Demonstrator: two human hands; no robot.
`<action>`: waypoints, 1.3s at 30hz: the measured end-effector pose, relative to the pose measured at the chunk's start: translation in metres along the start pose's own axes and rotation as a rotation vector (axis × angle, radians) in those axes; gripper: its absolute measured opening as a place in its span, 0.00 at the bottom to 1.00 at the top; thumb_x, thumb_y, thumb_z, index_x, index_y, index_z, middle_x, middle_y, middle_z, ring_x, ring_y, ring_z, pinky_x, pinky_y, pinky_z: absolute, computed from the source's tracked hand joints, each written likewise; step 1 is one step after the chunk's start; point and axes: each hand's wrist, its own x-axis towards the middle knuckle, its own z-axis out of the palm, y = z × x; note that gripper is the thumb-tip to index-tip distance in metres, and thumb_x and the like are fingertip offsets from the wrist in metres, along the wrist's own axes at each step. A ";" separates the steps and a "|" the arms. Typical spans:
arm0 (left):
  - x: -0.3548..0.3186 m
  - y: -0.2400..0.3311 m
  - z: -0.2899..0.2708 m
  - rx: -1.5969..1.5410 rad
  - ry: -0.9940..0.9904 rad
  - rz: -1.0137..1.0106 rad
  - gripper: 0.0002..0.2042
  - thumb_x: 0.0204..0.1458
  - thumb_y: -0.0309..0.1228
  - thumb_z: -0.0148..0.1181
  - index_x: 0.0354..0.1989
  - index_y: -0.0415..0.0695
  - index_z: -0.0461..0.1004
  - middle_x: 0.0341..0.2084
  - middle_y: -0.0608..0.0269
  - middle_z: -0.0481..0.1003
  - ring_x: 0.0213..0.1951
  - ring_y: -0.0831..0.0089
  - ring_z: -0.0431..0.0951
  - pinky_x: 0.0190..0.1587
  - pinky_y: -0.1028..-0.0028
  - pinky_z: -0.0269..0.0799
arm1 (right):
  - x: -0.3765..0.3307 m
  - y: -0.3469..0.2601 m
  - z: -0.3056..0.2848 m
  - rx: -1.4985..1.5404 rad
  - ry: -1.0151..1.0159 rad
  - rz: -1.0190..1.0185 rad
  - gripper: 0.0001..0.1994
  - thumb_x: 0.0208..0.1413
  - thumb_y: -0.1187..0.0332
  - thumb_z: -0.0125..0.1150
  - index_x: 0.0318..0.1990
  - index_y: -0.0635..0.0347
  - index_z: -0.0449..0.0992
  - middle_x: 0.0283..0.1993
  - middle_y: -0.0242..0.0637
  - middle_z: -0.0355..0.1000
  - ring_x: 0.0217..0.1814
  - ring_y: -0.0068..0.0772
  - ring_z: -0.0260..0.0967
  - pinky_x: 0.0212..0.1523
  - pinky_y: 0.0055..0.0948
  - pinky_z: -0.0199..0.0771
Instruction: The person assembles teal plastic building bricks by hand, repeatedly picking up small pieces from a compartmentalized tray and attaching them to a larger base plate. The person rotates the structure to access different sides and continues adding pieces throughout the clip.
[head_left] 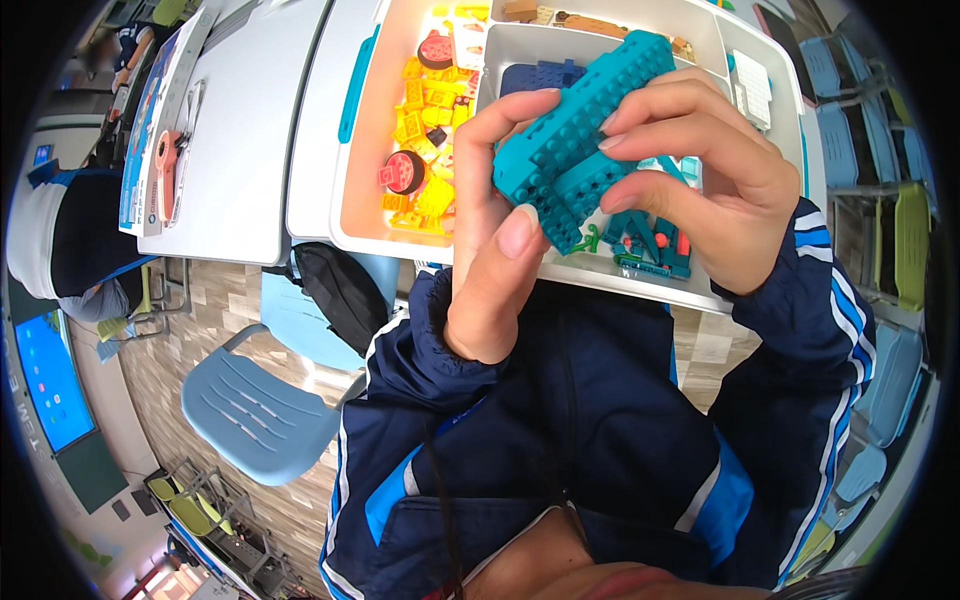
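Observation:
Both my hands hold a teal assembly of studded toy bricks (575, 140) above a white sorting tray (365, 215). My left hand (495, 240) grips its lower left side, thumb pressed on the front. My right hand (700, 170) wraps the right side, fingertips on the studs. Yellow bricks (430, 110) with red wheel-like pieces (403, 172) fill the tray's left compartment. Loose teal and green pieces (645, 245) lie in the compartment under my hands.
The tray rests on a white desk (320, 120). A second white desk (235, 130) with a book and an orange object stands to the left. A blue chair (255, 410) and a black bag (340, 285) sit below. Another person (60, 230) is at far left.

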 end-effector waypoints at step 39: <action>0.011 0.024 -0.022 0.402 0.318 0.414 0.27 0.52 0.31 0.49 0.56 0.22 0.53 0.54 0.40 0.59 0.49 0.48 0.70 0.28 0.59 0.82 | 0.040 0.003 -0.056 -0.277 -0.322 0.106 0.15 0.43 0.69 0.65 0.40 0.65 0.73 0.37 0.43 0.71 0.41 0.38 0.68 0.45 0.32 0.65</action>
